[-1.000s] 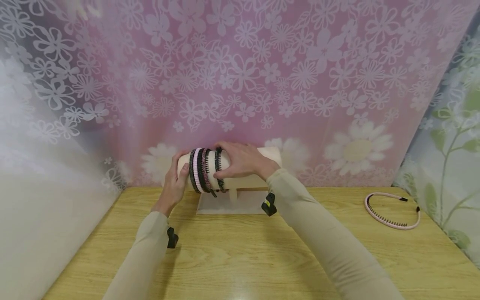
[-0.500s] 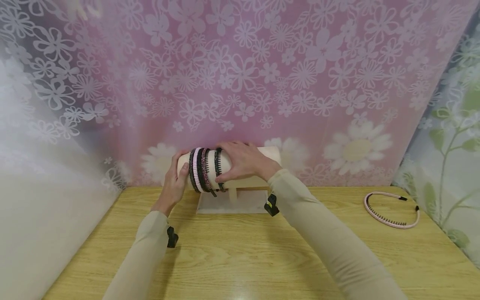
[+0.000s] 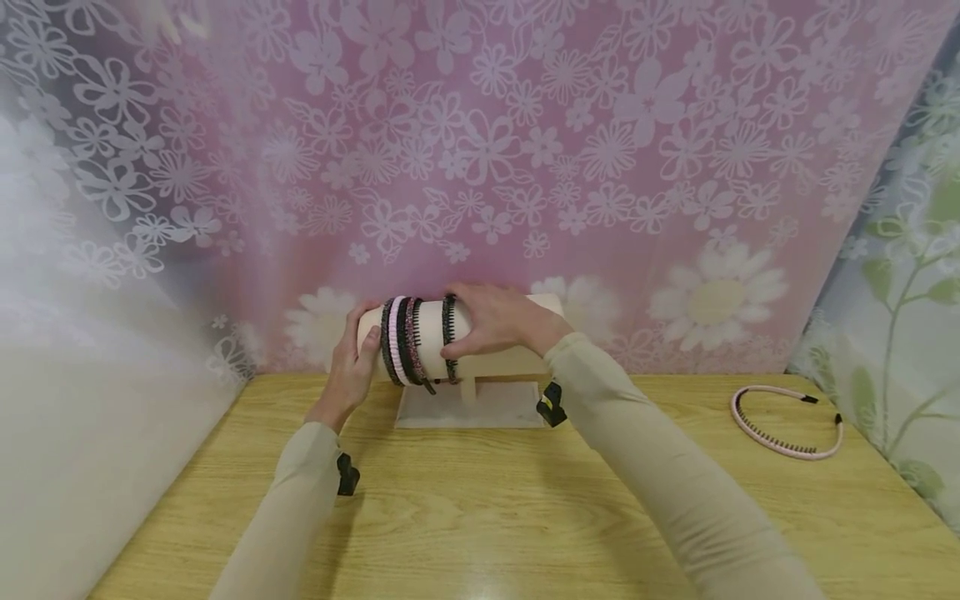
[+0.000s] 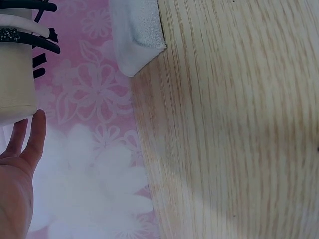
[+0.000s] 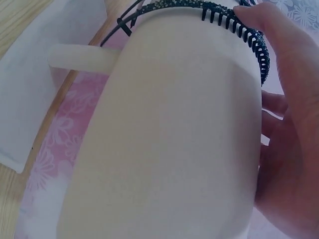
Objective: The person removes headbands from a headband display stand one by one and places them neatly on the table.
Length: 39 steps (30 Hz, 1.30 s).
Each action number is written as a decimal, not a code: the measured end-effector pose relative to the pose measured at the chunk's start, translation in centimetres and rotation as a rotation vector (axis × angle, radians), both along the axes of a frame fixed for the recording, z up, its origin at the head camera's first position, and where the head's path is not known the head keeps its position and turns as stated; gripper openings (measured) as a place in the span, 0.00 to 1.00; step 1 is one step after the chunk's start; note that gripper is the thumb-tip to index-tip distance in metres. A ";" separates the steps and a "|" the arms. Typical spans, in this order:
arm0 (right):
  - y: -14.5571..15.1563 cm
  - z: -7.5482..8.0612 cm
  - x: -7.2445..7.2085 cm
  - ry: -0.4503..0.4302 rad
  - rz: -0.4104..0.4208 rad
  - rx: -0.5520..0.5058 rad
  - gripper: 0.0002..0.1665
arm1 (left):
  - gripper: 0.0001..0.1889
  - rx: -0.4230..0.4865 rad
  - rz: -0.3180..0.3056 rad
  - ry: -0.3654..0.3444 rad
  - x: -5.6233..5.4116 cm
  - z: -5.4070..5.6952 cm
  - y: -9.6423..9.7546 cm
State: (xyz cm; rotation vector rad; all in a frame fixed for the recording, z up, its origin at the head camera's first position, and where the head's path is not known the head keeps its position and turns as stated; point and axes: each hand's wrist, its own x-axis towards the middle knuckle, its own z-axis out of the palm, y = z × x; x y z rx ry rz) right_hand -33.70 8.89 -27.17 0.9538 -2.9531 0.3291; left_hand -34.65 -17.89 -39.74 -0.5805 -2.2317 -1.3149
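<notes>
A cream padded roll (image 3: 431,333) on a T-shaped stand bears several headbands. My left hand (image 3: 347,375) grips the roll's left end, thumb in front. Beside that thumb a pink headband (image 3: 395,333) sits among dark ones, in a tight group. To their right, set apart, is a black speckled headband (image 3: 448,321) with comb teeth. My right hand (image 3: 498,321) spans the roll and pinches this headband, the thumb at its front edge. In the right wrist view, the thumb tip presses the toothed headband (image 5: 172,5); the other fingers are partly hidden behind the roll.
The stand's pale flat base (image 3: 480,408) rests on the wooden table (image 3: 450,508) near its back edge. A separate pink headband (image 3: 797,455) with dark teeth lies at the table's right. Flowered pink cloth (image 3: 480,167) hangs close behind the roll.
My right hand has slid the black speckled headband a little to the right along the roll, widening its gap from the group. The left hand keeps its place at the roll's end.
</notes>
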 end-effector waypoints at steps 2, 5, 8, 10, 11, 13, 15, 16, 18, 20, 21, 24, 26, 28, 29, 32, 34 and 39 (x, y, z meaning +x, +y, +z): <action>0.3 0.1 -0.1 -0.018 0.004 -0.007 0.61 | 0.26 0.004 0.001 0.003 0.0 -0.1 0.0; 0.6 0.2 -0.2 -0.029 0.005 -0.007 0.61 | 0.26 0.004 0.003 0.002 0.0 0.0 0.0; 0.8 0.3 -0.3 -0.029 0.003 0.002 0.61 | 0.25 0.000 0.007 -0.004 -0.1 -0.1 0.0; 1.0 0.3 -0.3 -0.028 -0.002 0.007 0.61 | 0.25 -0.003 0.008 -0.010 -0.1 0.0 -0.1; 1.0 0.3 -0.3 -0.026 -0.004 0.012 0.61 | 0.25 -0.001 0.007 -0.013 -0.1 0.0 -0.1; 1.2 0.3 -0.3 -0.026 -0.011 0.015 0.61 | 0.25 0.004 0.006 -0.019 -0.1 0.0 0.0; 1.4 0.3 -0.3 -0.030 -0.013 0.016 0.61 | 0.25 0.005 0.005 -0.023 -0.1 0.0 0.0; 1.5 0.3 -0.3 -0.031 -0.014 0.016 0.61 | 0.25 0.006 0.004 -0.025 0.0 0.0 0.0; 1.7 0.3 -0.2 -0.037 -0.016 0.012 0.62 | 0.25 0.005 0.004 -0.024 0.1 0.1 0.0; 1.9 0.4 -0.2 -0.041 -0.015 0.007 0.62 | 0.25 0.005 0.004 -0.022 0.2 0.1 0.1; 2.0 0.4 -0.2 -0.040 -0.014 0.007 0.62 | 0.25 0.006 0.004 -0.022 0.3 0.1 0.1; 2.3 0.3 -0.2 -0.039 -0.019 0.010 0.61 | 0.25 0.011 0.000 -0.021 0.3 0.2 0.1; 2.5 0.3 -0.2 -0.041 -0.026 0.014 0.61 | 0.25 0.012 -0.003 -0.023 0.3 0.2 0.1; 2.7 0.3 -0.1 -0.045 -0.036 0.017 0.61 | 0.25 0.008 -0.002 -0.022 0.2 0.1 0.0; 2.8 0.3 -0.1 -0.048 -0.039 0.016 0.61 | 0.25 0.007 -0.001 -0.022 0.2 0.1 0.0; 3.1 0.4 0.1 -0.048 -0.044 0.025 0.61 | 0.25 0.009 0.000 -0.021 0.2 0.1 0.0; 3.3 0.5 0.2 -0.051 -0.044 0.025 0.62 | 0.25 0.013 0.002 -0.021 0.2 0.1 0.0; 3.9 0.6 0.4 -0.050 -0.053 0.030 0.62 | 0.25 0.010 0.003 -0.014 0.2 0.1 0.0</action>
